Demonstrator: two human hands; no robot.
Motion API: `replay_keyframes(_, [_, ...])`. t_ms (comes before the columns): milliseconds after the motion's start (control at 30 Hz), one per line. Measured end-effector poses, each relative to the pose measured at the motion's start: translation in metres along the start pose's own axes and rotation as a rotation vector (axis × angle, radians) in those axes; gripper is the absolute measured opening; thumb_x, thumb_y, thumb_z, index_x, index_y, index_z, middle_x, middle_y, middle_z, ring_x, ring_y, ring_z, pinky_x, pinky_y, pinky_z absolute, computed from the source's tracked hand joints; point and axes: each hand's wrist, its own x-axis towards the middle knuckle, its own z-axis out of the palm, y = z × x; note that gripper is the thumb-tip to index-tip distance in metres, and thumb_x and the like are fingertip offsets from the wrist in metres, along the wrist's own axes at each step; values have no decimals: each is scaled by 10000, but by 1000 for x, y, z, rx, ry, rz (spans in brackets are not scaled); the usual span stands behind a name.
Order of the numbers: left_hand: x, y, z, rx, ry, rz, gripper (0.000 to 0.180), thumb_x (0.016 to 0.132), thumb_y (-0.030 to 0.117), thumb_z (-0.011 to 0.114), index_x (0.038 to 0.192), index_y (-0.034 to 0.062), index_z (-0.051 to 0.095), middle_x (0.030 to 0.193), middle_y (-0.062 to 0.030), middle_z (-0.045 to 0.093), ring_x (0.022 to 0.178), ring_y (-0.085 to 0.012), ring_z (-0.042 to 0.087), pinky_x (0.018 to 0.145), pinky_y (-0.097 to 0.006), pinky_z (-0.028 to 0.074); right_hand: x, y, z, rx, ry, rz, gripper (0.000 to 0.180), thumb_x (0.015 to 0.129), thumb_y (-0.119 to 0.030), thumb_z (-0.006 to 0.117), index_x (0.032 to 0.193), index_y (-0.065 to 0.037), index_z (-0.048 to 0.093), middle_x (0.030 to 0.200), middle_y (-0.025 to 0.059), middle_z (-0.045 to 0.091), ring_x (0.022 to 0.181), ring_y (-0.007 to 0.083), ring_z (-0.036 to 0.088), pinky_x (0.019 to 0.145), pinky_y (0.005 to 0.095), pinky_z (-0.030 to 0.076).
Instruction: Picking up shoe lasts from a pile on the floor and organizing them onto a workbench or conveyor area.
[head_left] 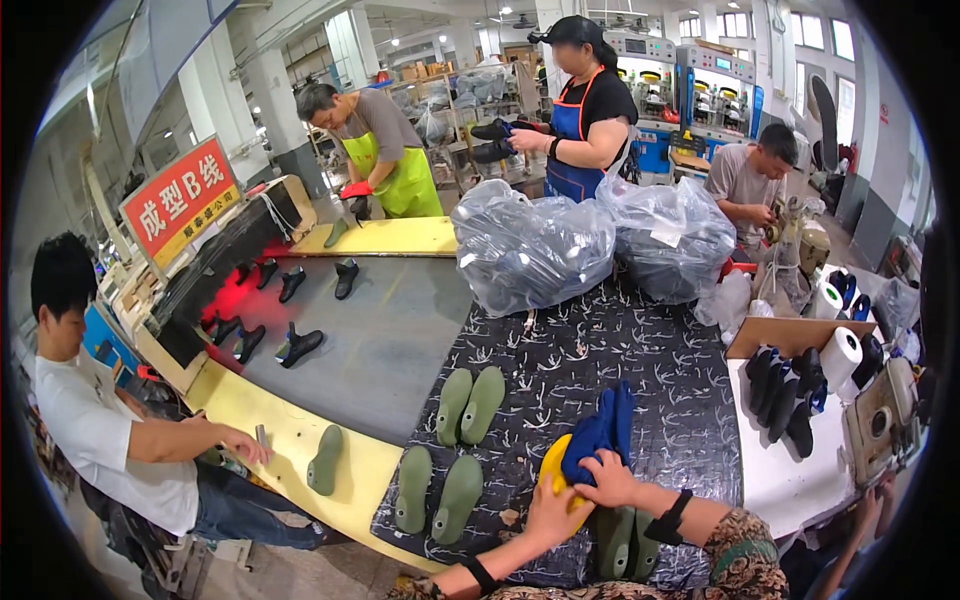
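Note:
Near the front of the dark patterned tabletop, my left hand (552,514) is closed on the near end of a yellow foot-shaped piece (553,461). My right hand (609,481) grips the near end of a blue shoe upper (588,446), which lies against the yellow piece and partly covers it. Another blue upper (623,415) touches it on the right. Green shoe lasts stand in pairs to the left: a far pair (483,405) and a nearer pair (457,500). One more green pair (615,545) sits below my right wrist, partly hidden by my arm.
Large clear bags (535,245) of dark items sit at the table's far edge. A conveyor (390,300) carries dark shoes on the left. A single green last (324,460) rests on its yellow ledge (270,420). Dark shoes (785,390) cover a white side table (790,480). Several co-workers stand around.

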Motion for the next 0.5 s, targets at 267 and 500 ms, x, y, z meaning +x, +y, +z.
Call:
replay_keyframes(267, [-12, 10, 7, 366, 49, 85, 414, 681, 241, 690, 949, -51, 569, 1335, -344, 226, 1109, -497, 367, 899, -537, 348, 80, 36, 10, -192, 161, 183, 570, 797, -401, 570, 1228, -70, 399, 1202, 282, 412, 974, 444, 511, 723, 518, 479])
replay_keyframes(500, [3, 11, -10, 394, -86, -59, 425, 686, 320, 689, 927, -24, 621, 1003, -244, 417, 911, -403, 447, 815, -447, 378, 113, 23, -39, 123, 219, 369, 474, 768, -444, 570, 1132, -145, 517, 1050, 265, 532, 942, 414, 565, 792, 461, 477])
